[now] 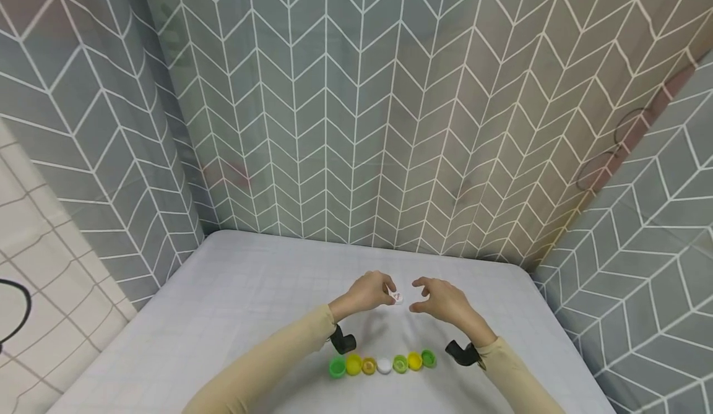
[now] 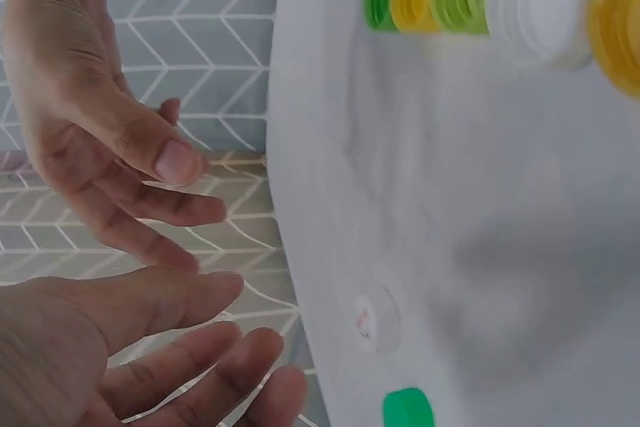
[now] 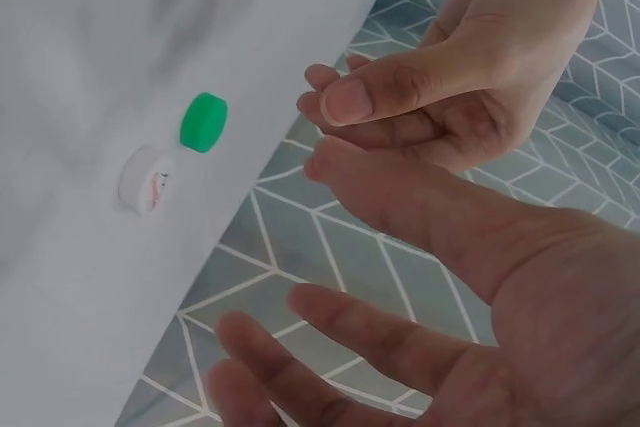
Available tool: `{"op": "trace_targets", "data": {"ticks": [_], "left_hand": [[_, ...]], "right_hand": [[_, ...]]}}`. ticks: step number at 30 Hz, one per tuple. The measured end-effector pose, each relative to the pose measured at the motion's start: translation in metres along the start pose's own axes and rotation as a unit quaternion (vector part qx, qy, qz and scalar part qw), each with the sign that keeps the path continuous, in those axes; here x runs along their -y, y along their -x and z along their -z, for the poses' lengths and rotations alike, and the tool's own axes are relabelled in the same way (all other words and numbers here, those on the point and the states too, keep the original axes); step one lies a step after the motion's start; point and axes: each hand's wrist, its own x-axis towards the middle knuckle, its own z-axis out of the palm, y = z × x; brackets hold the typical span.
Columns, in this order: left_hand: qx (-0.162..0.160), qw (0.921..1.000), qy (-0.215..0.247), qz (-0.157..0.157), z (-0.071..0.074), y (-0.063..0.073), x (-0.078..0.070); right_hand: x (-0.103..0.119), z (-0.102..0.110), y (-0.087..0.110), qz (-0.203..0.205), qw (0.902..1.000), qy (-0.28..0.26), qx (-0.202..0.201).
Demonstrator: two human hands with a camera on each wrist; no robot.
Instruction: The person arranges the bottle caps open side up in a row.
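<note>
My left hand [image 1: 367, 291] is held over the far half of the table, its fingers loosely bent with nothing between them. Just past its fingertips in the head view is a white bottle cap [image 1: 398, 298] with reddish print. Both wrist views show that cap on the table, apart from the hands, beside a green bottle cap [image 3: 204, 123]. The head view does not show this green cap, perhaps because the left hand covers it. Facing the left hand, my right hand [image 1: 444, 301] is spread, thumb and fingers well apart, and holds nothing.
Nearer to me, several caps form a row: green [image 1: 337, 367], yellow [image 1: 353, 364], amber [image 1: 369, 366], white [image 1: 384, 366], light green [image 1: 400, 364], and more at the right end. A white cloth [image 1: 250, 290] covers the table. Patterned curtains [image 1: 356, 123] hang behind and beside it.
</note>
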Motion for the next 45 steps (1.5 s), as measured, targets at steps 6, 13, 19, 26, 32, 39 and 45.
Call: {"op": "trace_targets", "data": {"ticks": [6, 13, 19, 26, 32, 39, 45], "left_hand": [[-0.005, 0.9997, -0.001, 0.023, -0.003, -0.011, 0.011], [-0.022, 0.9985, -0.048, 0.016, -0.016, -0.022, 0.023], [-0.041, 0.9942, -0.099, 0.01, -0.026, -0.029, 0.028], [-0.041, 0.9917, -0.119, 0.026, -0.035, -0.032, 0.031], [-0.035, 0.9922, -0.117, 0.028, -0.043, -0.033, 0.035], [-0.044, 0.9946, -0.092, 0.015, -0.046, -0.034, 0.037], [-0.062, 0.993, -0.1, -0.005, -0.048, -0.036, 0.041]], "right_hand": [[-0.001, -0.006, -0.015, 0.007, 1.0, -0.003, -0.005], [-0.006, -0.02, -0.032, 0.01, 0.9997, -0.022, -0.002], [-0.011, -0.031, -0.042, -0.001, 0.9993, -0.03, 0.021], [-0.018, -0.041, -0.052, -0.01, 0.9989, -0.028, 0.035], [-0.016, -0.049, -0.058, -0.012, 0.9986, -0.033, 0.04], [-0.019, -0.061, -0.065, 0.002, 0.9991, -0.035, 0.025], [-0.019, -0.067, -0.065, 0.011, 0.9989, -0.043, 0.015]]}}
